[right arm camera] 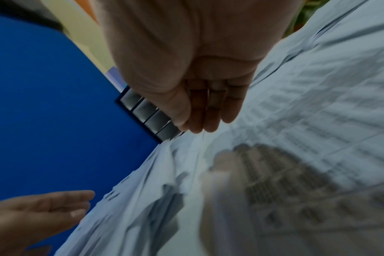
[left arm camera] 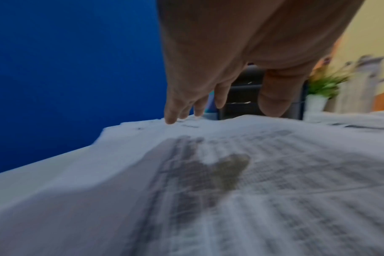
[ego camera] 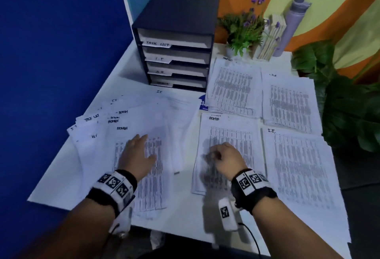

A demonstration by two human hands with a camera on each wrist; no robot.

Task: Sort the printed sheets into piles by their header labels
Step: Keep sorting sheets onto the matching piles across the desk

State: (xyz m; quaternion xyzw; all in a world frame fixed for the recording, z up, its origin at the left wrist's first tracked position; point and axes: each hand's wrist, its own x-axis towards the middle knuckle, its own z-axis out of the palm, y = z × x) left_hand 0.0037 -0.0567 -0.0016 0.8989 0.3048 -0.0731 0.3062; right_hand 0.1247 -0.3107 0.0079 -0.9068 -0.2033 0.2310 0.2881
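Nearest to me, both wrists carry marker bands, and I see my left hand stretched out with fingers straight and spread, just above the fanned unsorted sheets on the left of the white table; the left wrist view shows a gap and a shadow under it, so I read it as not pressing. My right hand hovers over the ADMIN pile, fingers loosely curled together and holding nothing. Beside that pile lies the I.T. pile, with the H.R. pile and the task list pile behind them. Headers on the loose sheets read ADMIN, I.T. and task list. Behind stands a dark drawer unit with labelled trays, next to a potted plant
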